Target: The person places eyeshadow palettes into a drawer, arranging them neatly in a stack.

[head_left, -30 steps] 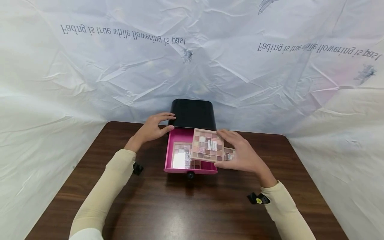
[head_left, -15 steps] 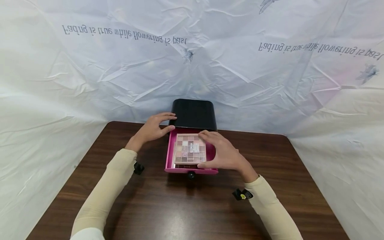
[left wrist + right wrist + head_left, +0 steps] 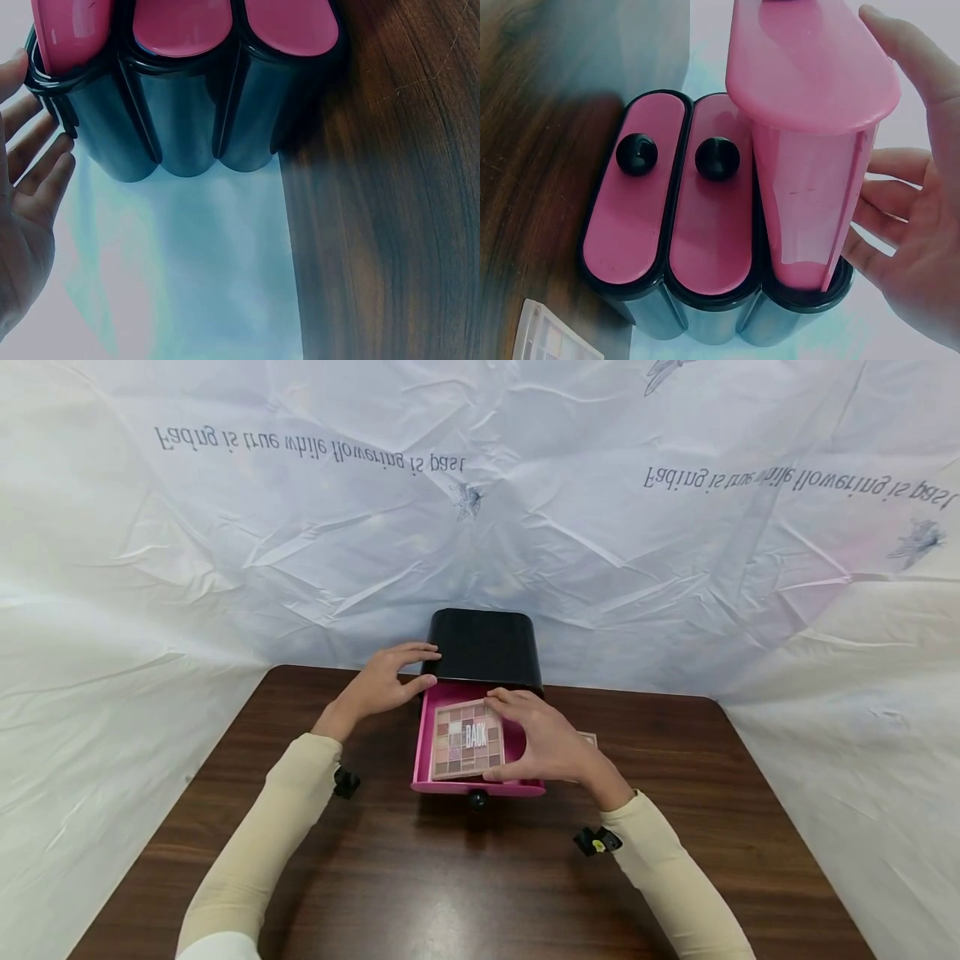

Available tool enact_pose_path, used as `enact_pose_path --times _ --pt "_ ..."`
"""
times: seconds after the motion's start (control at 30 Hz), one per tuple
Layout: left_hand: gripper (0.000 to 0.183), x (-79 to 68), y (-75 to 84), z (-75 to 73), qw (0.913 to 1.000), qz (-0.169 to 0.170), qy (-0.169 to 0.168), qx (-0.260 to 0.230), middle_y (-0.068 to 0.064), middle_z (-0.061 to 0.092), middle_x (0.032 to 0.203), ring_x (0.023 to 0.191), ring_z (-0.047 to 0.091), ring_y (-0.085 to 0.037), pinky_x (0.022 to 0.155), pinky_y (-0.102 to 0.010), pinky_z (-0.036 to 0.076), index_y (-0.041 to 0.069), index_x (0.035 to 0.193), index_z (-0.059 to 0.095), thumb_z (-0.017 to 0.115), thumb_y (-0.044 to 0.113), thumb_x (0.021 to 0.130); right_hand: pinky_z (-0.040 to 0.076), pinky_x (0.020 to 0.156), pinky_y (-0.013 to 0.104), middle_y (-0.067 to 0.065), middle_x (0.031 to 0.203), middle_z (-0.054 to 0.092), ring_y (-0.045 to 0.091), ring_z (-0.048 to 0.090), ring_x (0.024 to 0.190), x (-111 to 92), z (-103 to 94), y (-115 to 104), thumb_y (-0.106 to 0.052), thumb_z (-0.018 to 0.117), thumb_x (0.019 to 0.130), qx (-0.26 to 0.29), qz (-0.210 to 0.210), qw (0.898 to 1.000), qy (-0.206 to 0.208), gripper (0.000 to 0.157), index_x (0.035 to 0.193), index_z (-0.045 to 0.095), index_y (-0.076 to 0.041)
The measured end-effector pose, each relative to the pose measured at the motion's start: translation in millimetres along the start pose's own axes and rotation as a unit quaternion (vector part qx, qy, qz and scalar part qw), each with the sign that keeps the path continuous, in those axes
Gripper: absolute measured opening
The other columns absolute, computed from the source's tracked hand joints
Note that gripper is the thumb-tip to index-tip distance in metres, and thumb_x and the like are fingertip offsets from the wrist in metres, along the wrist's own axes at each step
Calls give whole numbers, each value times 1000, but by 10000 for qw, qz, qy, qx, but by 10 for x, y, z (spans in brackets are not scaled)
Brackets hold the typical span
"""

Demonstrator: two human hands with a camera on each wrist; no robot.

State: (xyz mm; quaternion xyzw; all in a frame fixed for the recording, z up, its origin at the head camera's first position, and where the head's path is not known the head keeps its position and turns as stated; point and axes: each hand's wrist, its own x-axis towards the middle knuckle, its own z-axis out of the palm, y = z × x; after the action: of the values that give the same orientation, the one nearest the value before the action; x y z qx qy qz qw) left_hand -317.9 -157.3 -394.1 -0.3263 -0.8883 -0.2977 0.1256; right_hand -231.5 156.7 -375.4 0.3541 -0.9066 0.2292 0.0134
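Observation:
An eyeshadow palette (image 3: 467, 739) with a clear lid marked "BACK" lies slightly turned inside the pulled-out pink drawer (image 3: 450, 787). My right hand (image 3: 543, 739) grips its right side between thumb and fingers. The drawer belongs to a black cabinet (image 3: 483, 647). My left hand (image 3: 382, 681) rests against the cabinet's left side, thumb by the drawer's edge and fingers nearly straight, as the left wrist view also shows. The palette itself is out of sight in the right wrist view, behind the drawer. Whatever lies under it in the drawer is hidden.
Below the open drawer, two more pink drawers with black knobs (image 3: 637, 154) are closed. Another palette (image 3: 588, 740) lies on the brown wooden table (image 3: 420, 893), partly behind my right wrist. A white printed sheet (image 3: 480, 543) hangs behind the cabinet.
My right hand has carried the palette leftward and down into the drawer, over the palette seen there earlier. The palette has turned slightly. My left hand has stayed in place.

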Motion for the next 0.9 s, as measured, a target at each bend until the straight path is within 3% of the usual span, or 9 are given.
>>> enact_pose_path --times 0.2,0.4,0.67,0.8,0.9 --pt "50 9 4 -2 10000 -6 -29 -63 -6 55 149 140 49 -28 114 -52 40 15 141 63 65 43 100 40 114 54 0 162 40 24 37 146 -11 -59 19 -67 84 70 27 -19 10000 1 105 154 49 -14" --pt "49 11 -23 7 10000 38 -31 -73 -7 55 149 140 49 -29 114 -52 40 14 141 63 66 42 100 42 111 58 -1 159 45 26 41 144 -67 -140 111 -56 86 75 335 -39 9985 429 91 151 53 -18" --pt "50 4 -26 15 10000 14 0 -44 -6 55 149 140 49 -28 115 -52 39 14 141 64 66 42 100 50 102 50 1 151 53 22 50 136 -295 -247 437 -41 90 77 551 -409 9901 1222 82 149 56 -18" --pt "50 1 -29 24 10000 10 12 -46 -6 55 149 140 50 -28 115 -52 39 14 140 64 66 42 100 52 97 49 2 149 55 23 52 133 -456 -263 663 -38 90 78 554 -212 9893 1330 81 149 56 -20" --pt "50 -2 -29 26 10000 22 32 -65 -6 56 149 139 50 -28 115 -52 39 14 140 64 67 42 99 51 97 55 5 148 55 28 54 131 -586 -250 841 -39 90 78 465 82 9905 1294 81 149 55 -21"
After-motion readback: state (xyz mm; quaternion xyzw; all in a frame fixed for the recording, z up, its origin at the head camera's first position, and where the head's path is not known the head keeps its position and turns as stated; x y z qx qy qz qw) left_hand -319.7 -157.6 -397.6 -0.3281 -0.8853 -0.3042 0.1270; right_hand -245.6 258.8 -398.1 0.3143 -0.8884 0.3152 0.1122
